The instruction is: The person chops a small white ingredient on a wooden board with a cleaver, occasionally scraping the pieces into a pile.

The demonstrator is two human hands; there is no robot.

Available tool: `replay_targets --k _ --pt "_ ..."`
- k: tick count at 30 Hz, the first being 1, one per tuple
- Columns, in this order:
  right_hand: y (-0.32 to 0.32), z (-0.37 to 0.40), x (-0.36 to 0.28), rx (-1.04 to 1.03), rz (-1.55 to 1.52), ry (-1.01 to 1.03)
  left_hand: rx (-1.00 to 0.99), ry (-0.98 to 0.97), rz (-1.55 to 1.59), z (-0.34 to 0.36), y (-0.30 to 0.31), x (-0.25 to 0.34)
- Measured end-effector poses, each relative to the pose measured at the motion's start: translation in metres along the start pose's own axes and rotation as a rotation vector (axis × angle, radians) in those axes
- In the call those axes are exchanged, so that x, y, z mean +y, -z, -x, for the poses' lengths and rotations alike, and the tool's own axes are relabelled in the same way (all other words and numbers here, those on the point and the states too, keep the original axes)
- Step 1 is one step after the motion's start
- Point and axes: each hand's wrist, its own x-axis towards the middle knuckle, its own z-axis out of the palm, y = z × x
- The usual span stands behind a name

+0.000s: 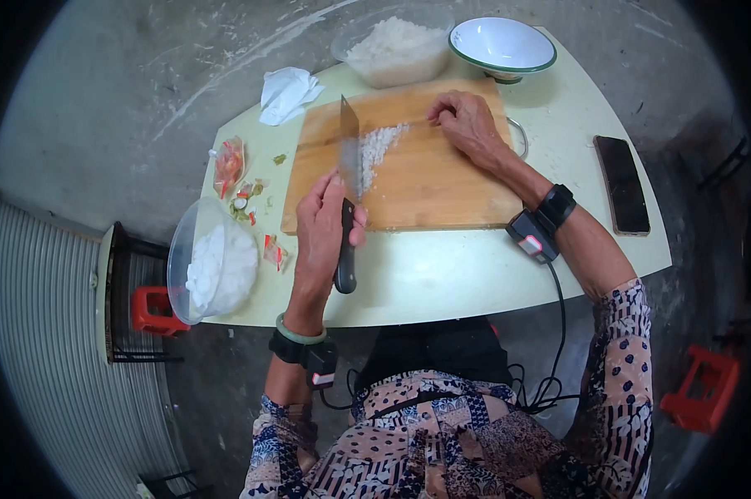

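Note:
My left hand (327,214) is wrapped round the black handle of a cleaver (349,154), whose blade stands upright on the wooden cutting board (450,195). Against the right side of the blade lies a small heap of chopped white pieces (380,150). Over the right part of the board is my right hand (465,119), its fingers curled in towards the palm and apart from the white pieces. Whether those fingers hold anything is hidden.
Behind the board stand a tub of white shreds (396,50) and a green-rimmed bowl (502,48). A white tissue (288,94), scraps in plastic (229,166) and a clear bowl with white contents (217,262) are at left. A phone (621,185) lies at right.

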Motion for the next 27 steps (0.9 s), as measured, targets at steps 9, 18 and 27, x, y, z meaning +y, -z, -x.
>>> replay_targets --k 9,18,27 --pt "0.003 0.002 0.0 -0.004 0.008 -0.012 -0.014 -0.046 -0.016 0.003 -0.004 0.005" --pt "0.0 0.001 0.004 0.036 0.005 0.064 0.006 -0.045 -0.012 0.002 -0.006 0.009" --pt "0.0 0.0 0.002 0.011 0.006 0.027 -0.026 -0.031 -0.029 0.0 -0.007 0.008"
